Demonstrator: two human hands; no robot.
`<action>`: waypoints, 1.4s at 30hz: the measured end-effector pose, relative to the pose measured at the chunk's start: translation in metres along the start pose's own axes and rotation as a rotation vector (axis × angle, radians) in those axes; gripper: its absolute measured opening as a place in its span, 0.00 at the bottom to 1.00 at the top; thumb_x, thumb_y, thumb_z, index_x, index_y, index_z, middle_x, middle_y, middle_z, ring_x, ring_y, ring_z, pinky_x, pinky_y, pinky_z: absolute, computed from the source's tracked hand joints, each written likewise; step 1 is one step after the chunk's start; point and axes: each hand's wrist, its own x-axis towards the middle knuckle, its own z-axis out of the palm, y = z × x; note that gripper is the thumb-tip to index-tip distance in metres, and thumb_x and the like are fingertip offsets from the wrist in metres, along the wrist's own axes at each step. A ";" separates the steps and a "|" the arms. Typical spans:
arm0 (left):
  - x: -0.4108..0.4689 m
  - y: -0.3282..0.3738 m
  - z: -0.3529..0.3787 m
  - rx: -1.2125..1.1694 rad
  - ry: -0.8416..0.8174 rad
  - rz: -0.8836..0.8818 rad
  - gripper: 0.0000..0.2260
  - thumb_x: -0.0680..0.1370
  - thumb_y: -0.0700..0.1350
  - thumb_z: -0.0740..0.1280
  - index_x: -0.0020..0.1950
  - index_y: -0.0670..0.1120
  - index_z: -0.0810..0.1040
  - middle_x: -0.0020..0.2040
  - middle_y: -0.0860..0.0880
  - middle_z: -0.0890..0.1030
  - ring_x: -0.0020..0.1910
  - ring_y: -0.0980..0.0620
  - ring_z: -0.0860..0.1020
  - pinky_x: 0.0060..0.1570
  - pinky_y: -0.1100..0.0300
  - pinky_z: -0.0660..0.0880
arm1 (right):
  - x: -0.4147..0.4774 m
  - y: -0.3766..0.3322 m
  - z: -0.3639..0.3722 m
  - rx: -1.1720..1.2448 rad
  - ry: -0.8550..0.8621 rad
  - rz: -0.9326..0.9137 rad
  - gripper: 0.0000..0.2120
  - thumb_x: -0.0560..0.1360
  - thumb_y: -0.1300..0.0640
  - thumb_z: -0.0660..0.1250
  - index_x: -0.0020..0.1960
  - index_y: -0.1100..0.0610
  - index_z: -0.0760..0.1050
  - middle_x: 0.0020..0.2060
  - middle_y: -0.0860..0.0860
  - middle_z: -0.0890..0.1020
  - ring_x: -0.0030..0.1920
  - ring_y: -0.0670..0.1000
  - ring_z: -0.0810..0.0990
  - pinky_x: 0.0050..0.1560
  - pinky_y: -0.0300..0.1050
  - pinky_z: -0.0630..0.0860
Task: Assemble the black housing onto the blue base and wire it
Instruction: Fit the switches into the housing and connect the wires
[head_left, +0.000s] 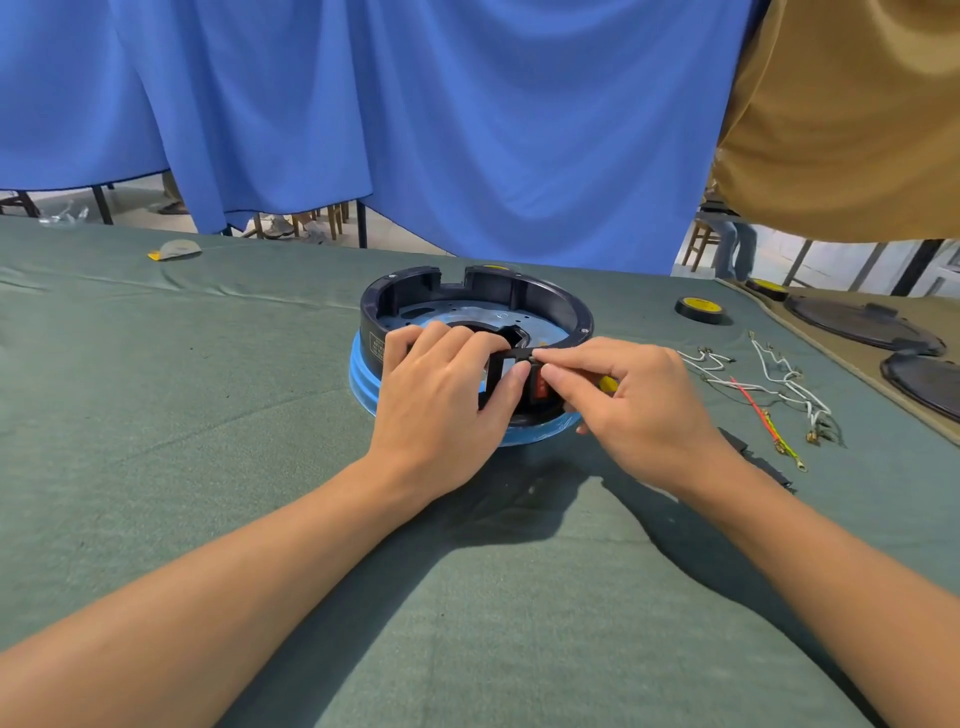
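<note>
Green cloth (208, 389) under round black housing (545, 299) (ribbed blue base (363, 379)): left hand (441, 410) grips it, right hand (639, 400) pinches its switch (540, 388).

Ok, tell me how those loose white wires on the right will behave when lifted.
The white wires lie in kinks and bends, so they're probably floppy yet hold some shape. Thin, so likely very light. They overlap one another and the red wire, so lifting one may drag neighbours along.

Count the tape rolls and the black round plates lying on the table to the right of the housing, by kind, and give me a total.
Tape rolls: 2
Black round plates: 2
Total: 4
</note>
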 end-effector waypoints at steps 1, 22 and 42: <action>0.000 0.000 0.000 0.000 -0.005 0.001 0.13 0.78 0.52 0.64 0.50 0.43 0.83 0.44 0.50 0.84 0.45 0.46 0.79 0.55 0.54 0.62 | 0.004 -0.001 -0.002 0.030 -0.001 0.033 0.07 0.75 0.60 0.71 0.51 0.55 0.85 0.39 0.41 0.84 0.36 0.35 0.79 0.38 0.29 0.74; 0.004 0.002 -0.003 -0.064 -0.075 -0.012 0.18 0.71 0.57 0.72 0.53 0.47 0.78 0.46 0.59 0.74 0.50 0.53 0.73 0.52 0.60 0.56 | 0.051 0.002 -0.028 -0.002 -0.357 0.092 0.03 0.71 0.54 0.74 0.45 0.49 0.86 0.40 0.41 0.81 0.40 0.44 0.78 0.43 0.38 0.72; 0.018 -0.005 -0.005 -0.122 -0.187 -0.070 0.19 0.67 0.61 0.76 0.47 0.52 0.73 0.41 0.56 0.79 0.41 0.54 0.72 0.51 0.59 0.57 | 0.043 0.003 -0.023 0.106 -0.305 0.139 0.03 0.71 0.55 0.75 0.45 0.50 0.86 0.41 0.61 0.83 0.37 0.58 0.75 0.41 0.49 0.73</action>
